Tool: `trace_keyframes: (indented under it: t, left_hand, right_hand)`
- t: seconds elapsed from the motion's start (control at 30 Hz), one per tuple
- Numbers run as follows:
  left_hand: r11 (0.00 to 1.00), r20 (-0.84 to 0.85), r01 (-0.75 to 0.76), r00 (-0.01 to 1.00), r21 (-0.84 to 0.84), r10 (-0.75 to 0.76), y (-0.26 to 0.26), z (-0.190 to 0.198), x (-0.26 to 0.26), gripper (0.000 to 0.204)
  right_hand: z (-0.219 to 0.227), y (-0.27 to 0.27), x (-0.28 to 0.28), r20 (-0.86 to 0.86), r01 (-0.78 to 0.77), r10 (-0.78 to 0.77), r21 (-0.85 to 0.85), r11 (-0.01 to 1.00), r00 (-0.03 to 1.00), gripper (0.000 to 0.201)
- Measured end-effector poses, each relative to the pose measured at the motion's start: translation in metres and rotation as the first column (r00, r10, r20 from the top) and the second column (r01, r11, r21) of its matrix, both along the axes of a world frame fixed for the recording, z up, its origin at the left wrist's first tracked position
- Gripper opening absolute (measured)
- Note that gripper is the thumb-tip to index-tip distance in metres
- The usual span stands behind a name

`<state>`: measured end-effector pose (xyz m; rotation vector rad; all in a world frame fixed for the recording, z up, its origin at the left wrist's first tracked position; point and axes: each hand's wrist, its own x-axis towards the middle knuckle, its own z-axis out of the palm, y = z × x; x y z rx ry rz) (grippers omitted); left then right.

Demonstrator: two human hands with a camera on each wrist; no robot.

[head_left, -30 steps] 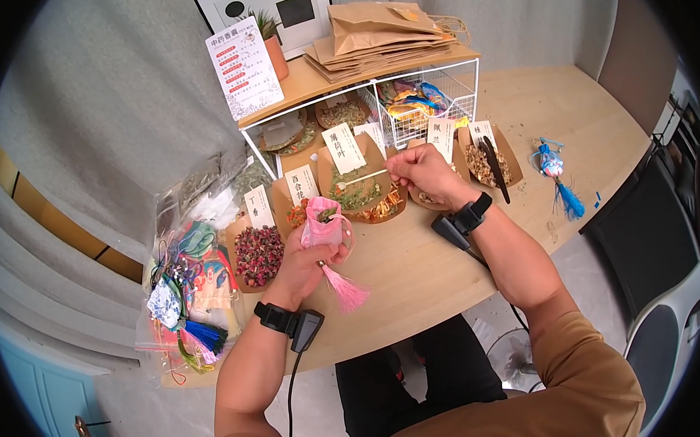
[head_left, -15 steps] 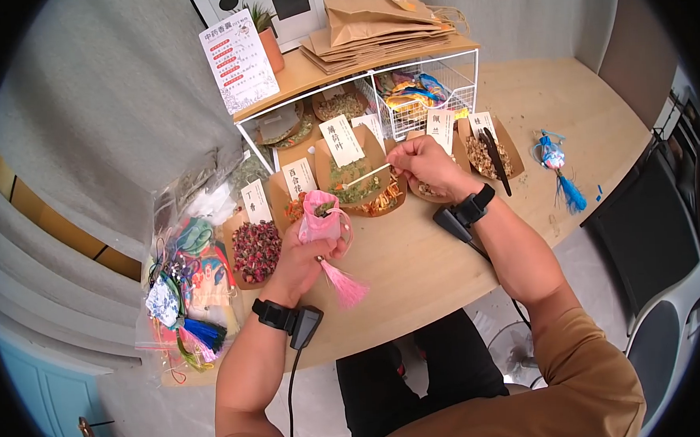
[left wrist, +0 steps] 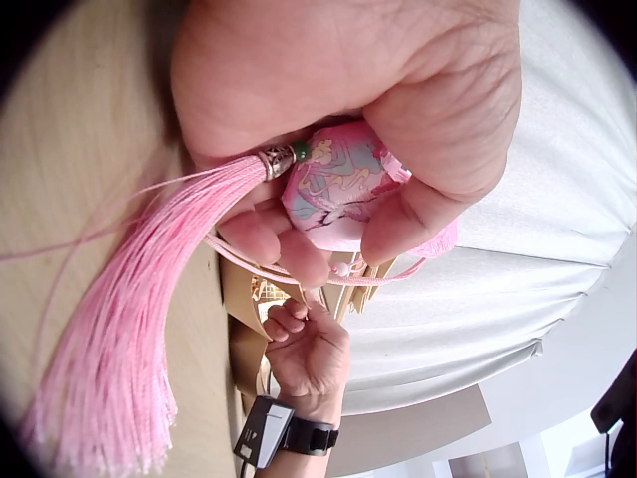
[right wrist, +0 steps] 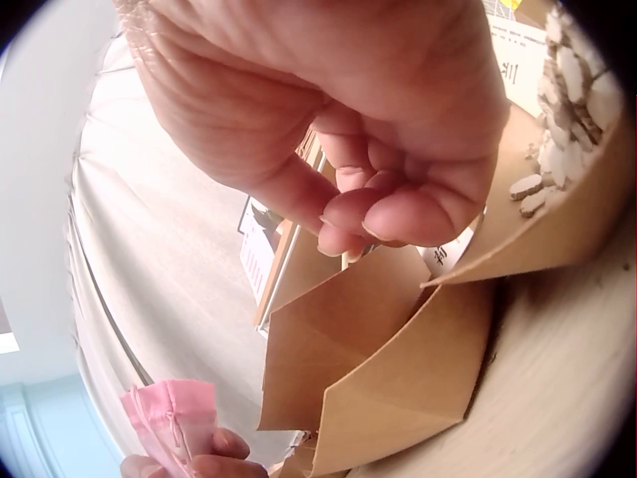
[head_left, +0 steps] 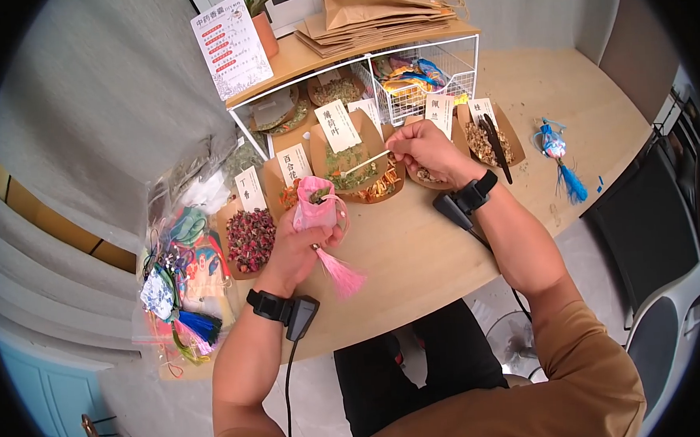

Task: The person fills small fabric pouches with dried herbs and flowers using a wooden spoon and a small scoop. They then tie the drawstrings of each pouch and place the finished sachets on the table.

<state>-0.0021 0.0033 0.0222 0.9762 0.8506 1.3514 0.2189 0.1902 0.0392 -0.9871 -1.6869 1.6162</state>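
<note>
The left hand (head_left: 294, 245) grips a pink pouch (head_left: 316, 208) with its mouth upward and green leafy bits inside; a pink tassel (head_left: 341, 273) hangs below. In the left wrist view, fingers and thumb curl round the printed pouch (left wrist: 343, 189). Between thumb and fingers, the right hand (head_left: 426, 151) pinches a thin pale stick (head_left: 367, 164), whose far end reaches into the paper tray of green leaves (head_left: 351, 159). Seen from the right wrist, the right hand's fingertips (right wrist: 363, 214) are pinched together, mostly hiding the stick.
Dried rosebuds (head_left: 250, 239) fill a tray at the left, near bagged pouches and tassels (head_left: 183, 283). A tray of pale chips (head_left: 485, 144) holds dark tongs (head_left: 498, 149). Behind stand a shelf (head_left: 357, 48) and wire basket (head_left: 426, 84). A blue tasselled pouch (head_left: 554, 146) lies right.
The view has shifted, so the table items sit slightly higher in it. The right hand's stick has tilted, its far end still among the green leaves. The left hand keeps its grip on the pouch.
</note>
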Motion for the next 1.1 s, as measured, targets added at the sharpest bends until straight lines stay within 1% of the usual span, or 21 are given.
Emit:
trace_keyframes:
  t: [0.13,0.23,0.33,0.53,0.73,0.83,0.93,1.03,1.1]
  left_hand:
    - [1.000,-0.006,0.015,1.000,-0.012,-0.016,0.002,-0.004,-0.004,0.036]
    - [1.000,-0.003,-0.015,1.000,-0.017,0.015,0.001,-0.002,-0.001,0.034]
    - [1.000,-0.020,0.002,1.000,-0.012,-0.002,0.002,-0.005,-0.003,0.033]
    - [1.000,-0.041,-0.002,0.999,-0.012,0.002,0.003,-0.005,-0.003,0.031]
    - [1.000,-0.022,-0.008,1.000,-0.015,0.008,0.002,-0.003,-0.002,0.032]
    - [1.000,-0.016,-0.003,1.000,-0.022,0.003,0.002,-0.004,-0.003,0.032]
    - [1.000,-0.020,0.000,1.000,-0.019,-0.001,0.002,-0.002,-0.001,0.032]
    - [0.999,-0.026,0.041,0.999,-0.011,-0.042,0.005,-0.007,-0.005,0.033]
    - [0.997,-0.021,0.081,0.996,-0.001,-0.081,0.006,-0.006,-0.006,0.033]
  right_hand:
    - [0.000,0.000,0.001,-0.034,-0.013,0.012,-0.031,0.999,0.999,0.006]
    - [0.001,0.000,0.001,-0.064,-0.015,0.011,-0.064,0.998,0.998,0.005]
    - [0.002,0.001,0.001,-0.077,-0.015,0.009,-0.081,0.997,0.997,0.005]
    - [0.000,0.004,0.002,-0.128,0.010,-0.027,-0.132,0.991,0.991,0.006]
    - [0.002,0.005,0.004,-0.172,-0.009,-0.018,-0.157,0.988,0.985,0.006]
    - [0.003,0.003,0.004,-0.246,-0.006,-0.039,-0.181,0.983,0.969,0.007]
    - [0.007,0.002,0.007,-0.352,-0.063,-0.013,-0.202,0.977,0.936,0.008]
    - [0.013,-0.003,0.008,-0.465,-0.167,0.066,-0.180,0.969,0.883,0.011]
    - [0.018,-0.011,0.007,-0.479,-0.189,0.094,-0.155,0.970,0.873,0.011]
